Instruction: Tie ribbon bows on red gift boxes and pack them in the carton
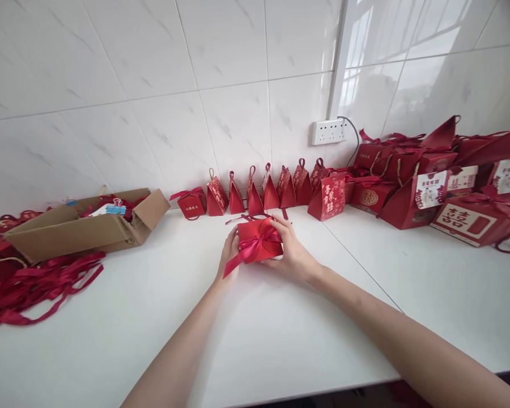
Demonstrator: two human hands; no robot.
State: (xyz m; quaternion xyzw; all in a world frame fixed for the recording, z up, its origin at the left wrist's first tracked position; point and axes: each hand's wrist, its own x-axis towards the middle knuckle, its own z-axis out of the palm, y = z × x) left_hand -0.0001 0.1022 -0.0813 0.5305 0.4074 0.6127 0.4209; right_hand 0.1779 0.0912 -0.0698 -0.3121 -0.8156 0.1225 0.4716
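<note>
A small red gift box (261, 231) with a ribbon bow across its top is between my two hands, over the middle of the white table. My left hand (230, 254) presses along its left side, beside a ribbon tail that hangs toward me. On the right side, my right hand (292, 249) grips the box with fingers at the top corner and thumb near the lower front edge. Part of a dark red strap shows just behind the box. Several red triangular boxes (237, 198) with loop handles stand in a row farther back.
An open cardboard box (68, 238) with clips and red pieces stands at the left, near a heap of red ribbons (46, 283). Red boxes (412, 170) are piled at the right. A power strip (329, 132) is on the tiled wall; the table's front edge is near me.
</note>
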